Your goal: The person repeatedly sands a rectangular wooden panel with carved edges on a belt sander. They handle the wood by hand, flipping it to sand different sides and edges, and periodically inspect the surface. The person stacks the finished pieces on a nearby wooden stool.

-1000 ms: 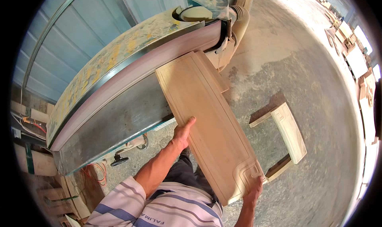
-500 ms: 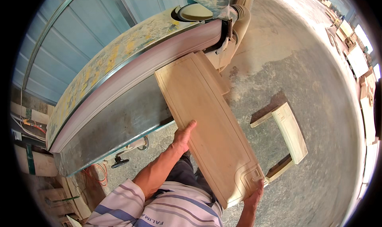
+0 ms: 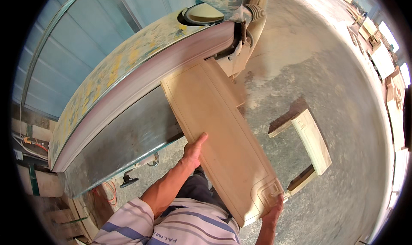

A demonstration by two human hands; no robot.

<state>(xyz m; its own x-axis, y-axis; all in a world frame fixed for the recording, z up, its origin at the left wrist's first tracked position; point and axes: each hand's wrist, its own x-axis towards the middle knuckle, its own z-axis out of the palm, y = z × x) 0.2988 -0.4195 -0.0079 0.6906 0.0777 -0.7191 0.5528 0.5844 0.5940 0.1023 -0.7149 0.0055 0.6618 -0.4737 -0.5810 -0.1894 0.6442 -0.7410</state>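
Note:
A long wooden panel (image 3: 223, 137) with grooved borders and a carved corner slants across the middle, its far end against the pinkish sanding belt (image 3: 141, 86) of a belt sander. Along the panel's left edge my left hand (image 3: 194, 151) grips it, thumb on top and the other fingers hidden beneath. My right hand (image 3: 274, 210) clasps the near right corner by the carving, its fingers partly out of sight. Under the panel's far part lies the sander's grey metal table (image 3: 124, 137). Part of another wooden piece (image 3: 227, 84) shows along the panel's far right side.
On the concrete floor to the right stands a pale wooden frame-like piece (image 3: 312, 142). A ribbed hose (image 3: 256, 24) joins the sander's far end. Below the table sticks out a black-handled crank (image 3: 128, 180). Wooden pieces (image 3: 382, 64) line the far right.
The panel's far end has shifted slightly left along the belt, with both hands still on it. The view has moved a little too.

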